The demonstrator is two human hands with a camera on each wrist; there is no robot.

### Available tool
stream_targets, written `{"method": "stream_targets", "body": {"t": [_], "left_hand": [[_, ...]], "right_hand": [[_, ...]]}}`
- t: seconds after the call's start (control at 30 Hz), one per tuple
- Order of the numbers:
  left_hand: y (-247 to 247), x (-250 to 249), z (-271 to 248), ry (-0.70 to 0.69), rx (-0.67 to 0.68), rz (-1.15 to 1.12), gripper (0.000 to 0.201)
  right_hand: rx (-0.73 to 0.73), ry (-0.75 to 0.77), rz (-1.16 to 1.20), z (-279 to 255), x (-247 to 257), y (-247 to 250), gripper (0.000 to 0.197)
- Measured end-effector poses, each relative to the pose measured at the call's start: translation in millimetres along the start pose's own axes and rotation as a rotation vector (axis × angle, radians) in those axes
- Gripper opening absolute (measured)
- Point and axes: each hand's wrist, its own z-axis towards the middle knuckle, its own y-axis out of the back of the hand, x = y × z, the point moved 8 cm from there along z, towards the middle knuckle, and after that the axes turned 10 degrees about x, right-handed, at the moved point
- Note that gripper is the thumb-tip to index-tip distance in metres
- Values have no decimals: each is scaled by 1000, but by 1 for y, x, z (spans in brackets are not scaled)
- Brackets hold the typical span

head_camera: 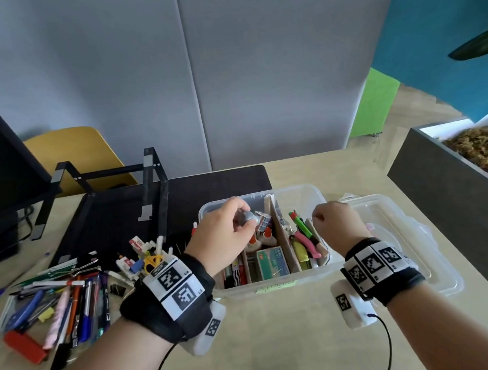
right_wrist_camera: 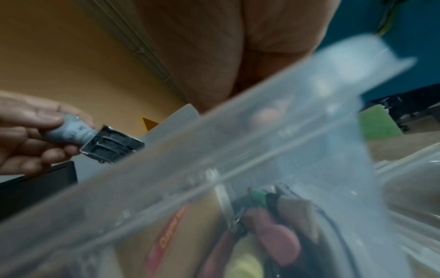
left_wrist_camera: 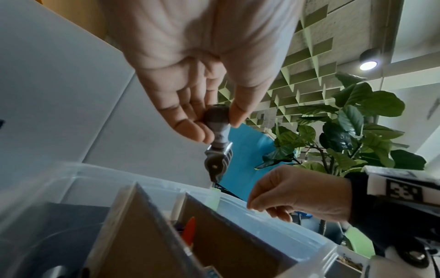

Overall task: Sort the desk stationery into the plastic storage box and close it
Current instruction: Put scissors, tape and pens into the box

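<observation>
Desk [head_camera: 282, 345]; blurred storage box [right_wrist_camera: 262, 150] wall

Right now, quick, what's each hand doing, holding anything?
Left hand: pinching a grey-handled stamp over the plastic storage box.
Right hand: fingers curled above the box; whether it holds anything cannot be told.

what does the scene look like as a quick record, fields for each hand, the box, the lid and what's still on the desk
left hand: pinches a grey-handled stamp by its knob, above the box
right hand: fingers curled at the box's right rim; whether it grips the rim cannot be told
box: clear plastic, open, cardboard dividers, partly filled
lid: off, lying to the right of the box
desk: pile of pens to the left, not yet sorted
</observation>
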Motion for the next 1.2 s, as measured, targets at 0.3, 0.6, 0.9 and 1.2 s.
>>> {"method": "stream_targets", "body": {"t": [0.3, 0.6, 0.9, 1.2], "left_hand": [[-60, -43, 22, -38, 276, 143, 26], [-108, -53, 27, -109, 363, 513, 19], [-133, -45, 29, -50, 479, 600, 31], [-142, -49, 36, -69, 431, 539, 24]], "right_hand": [[-206, 72, 353, -9, -28, 7, 18], [-252, 119, 439, -15, -33, 3, 15], [-261, 122, 472, -15, -35, 2, 14], [-277, 132, 468, -15, -34, 2, 14]]}}
